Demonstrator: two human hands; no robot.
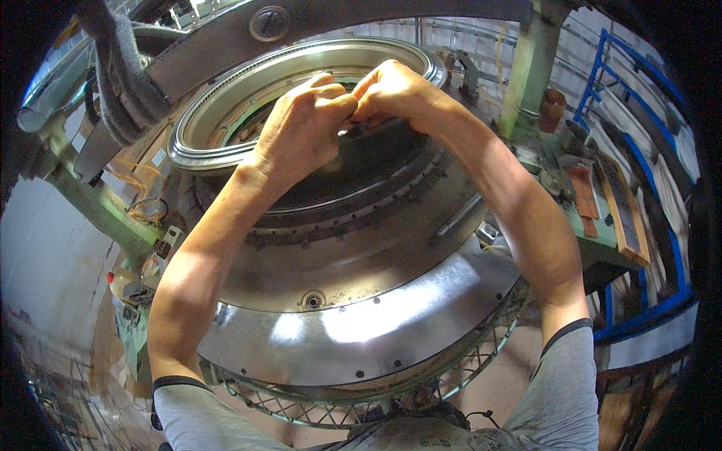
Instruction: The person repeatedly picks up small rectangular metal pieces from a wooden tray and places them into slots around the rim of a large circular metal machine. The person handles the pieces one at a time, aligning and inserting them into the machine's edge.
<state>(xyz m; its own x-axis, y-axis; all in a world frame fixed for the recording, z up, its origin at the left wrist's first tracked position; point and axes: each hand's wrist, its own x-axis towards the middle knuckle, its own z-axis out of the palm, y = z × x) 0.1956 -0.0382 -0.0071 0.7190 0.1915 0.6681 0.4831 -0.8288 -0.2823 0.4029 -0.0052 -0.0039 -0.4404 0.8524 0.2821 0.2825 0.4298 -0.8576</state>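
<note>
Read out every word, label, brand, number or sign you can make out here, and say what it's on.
None can be read.
The small white patch left of the metal ring, possibly a label, is too small to read.
The round fitting on the curved beam shows no legible marking.

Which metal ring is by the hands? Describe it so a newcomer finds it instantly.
Start with the big round machine in the middle of the view. Toward its top, behind the left hand and right hand, find the open-centred metal ring. Unlike the broad, smooth steel apron below, it is narrow, with small dark marks along its far rim.
</note>
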